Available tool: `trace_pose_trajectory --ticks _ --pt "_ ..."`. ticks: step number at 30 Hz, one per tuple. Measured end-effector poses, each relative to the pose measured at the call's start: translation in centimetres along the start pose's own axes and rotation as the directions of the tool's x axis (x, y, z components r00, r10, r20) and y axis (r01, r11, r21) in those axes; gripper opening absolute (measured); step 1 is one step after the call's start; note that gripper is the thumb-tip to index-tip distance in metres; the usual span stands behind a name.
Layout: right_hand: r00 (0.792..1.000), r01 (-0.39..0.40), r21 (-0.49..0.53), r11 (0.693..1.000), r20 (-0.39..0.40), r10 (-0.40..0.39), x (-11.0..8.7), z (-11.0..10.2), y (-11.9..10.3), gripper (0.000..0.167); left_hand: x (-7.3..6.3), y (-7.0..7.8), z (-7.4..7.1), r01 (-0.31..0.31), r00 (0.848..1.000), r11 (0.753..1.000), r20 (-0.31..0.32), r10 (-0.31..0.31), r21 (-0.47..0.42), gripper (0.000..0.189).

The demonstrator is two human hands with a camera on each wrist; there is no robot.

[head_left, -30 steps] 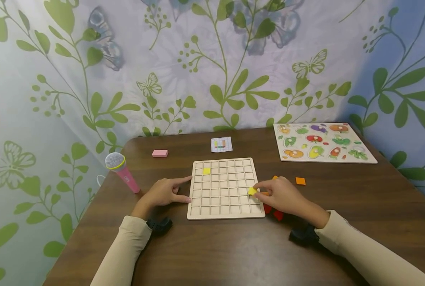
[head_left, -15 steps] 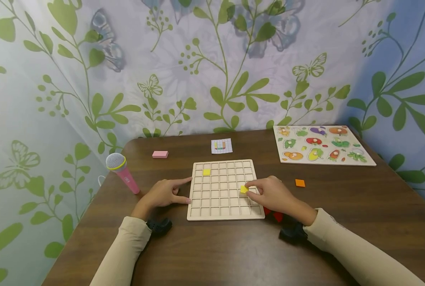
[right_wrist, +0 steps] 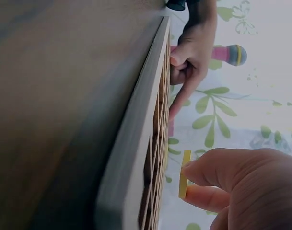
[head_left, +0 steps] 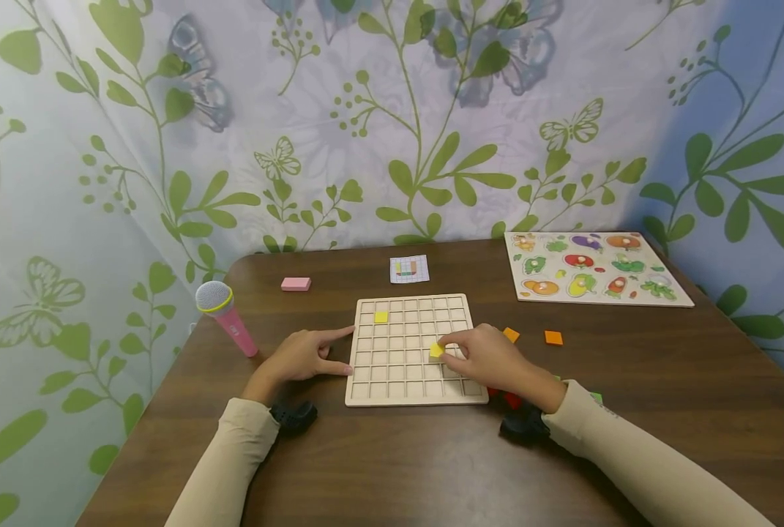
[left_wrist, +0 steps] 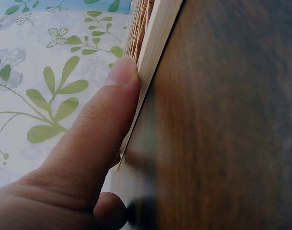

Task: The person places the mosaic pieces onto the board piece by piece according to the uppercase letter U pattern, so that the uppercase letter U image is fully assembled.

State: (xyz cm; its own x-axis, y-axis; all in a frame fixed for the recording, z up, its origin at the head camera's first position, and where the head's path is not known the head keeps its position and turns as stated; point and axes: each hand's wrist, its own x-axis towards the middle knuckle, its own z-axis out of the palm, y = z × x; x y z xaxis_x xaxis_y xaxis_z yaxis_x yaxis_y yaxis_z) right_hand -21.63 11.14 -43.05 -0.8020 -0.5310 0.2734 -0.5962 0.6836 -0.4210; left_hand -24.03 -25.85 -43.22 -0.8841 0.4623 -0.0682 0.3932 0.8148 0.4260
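Observation:
A pale wooden grid board [head_left: 398, 373] lies flat on the table. One yellow square tile [head_left: 381, 317] sits in a cell near its upper left corner. My right hand [head_left: 490, 356] pinches a second yellow tile [right_wrist: 184, 175] between thumb and forefinger, held just over the right-centre cells. In the right wrist view this tile is apart from the board. My left hand [head_left: 299, 355] touches the board's left edge with outstretched thumb and forefinger; its other fingers are folded under. The left wrist view shows the thumb [left_wrist: 95, 124] against the board's side.
Orange tiles [head_left: 553, 337] and red tiles [head_left: 513, 400] lie right of the board, partly behind my right hand. A pattern card [head_left: 409, 269], pink block [head_left: 296, 284], pink microphone [head_left: 236, 329] and vegetable puzzle board [head_left: 596, 267] are around it. A patterned curtain [head_left: 365, 205] hangs behind.
My right hand has moved left over the board with the pinched yellow tile, from near the right edge towards the middle. My left hand has stayed at the board's left edge.

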Motion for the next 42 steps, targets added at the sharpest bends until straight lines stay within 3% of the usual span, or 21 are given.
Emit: trace_pose_trajectory --ticks 20,32,42 --pt "0.993 0.119 -0.173 0.978 0.042 -0.114 3.2 1.4 -2.5 0.019 0.2 -0.1 0.1 0.003 1.000 1.000 0.013 -0.003 -0.012 0.087" --pt "0.996 0.085 -0.137 0.987 0.044 -0.080 5.7 2.3 -4.1 0.020 0.1 -0.1 0.2 0.015 1.000 1.000 0.010 -0.015 -0.019 0.088" --pt "0.997 0.074 -0.168 0.983 0.045 -0.067 7.5 3.4 -5.1 0.018 0.1 -0.1 0.0 0.022 1.000 1.000 0.013 -0.022 -0.022 0.088"
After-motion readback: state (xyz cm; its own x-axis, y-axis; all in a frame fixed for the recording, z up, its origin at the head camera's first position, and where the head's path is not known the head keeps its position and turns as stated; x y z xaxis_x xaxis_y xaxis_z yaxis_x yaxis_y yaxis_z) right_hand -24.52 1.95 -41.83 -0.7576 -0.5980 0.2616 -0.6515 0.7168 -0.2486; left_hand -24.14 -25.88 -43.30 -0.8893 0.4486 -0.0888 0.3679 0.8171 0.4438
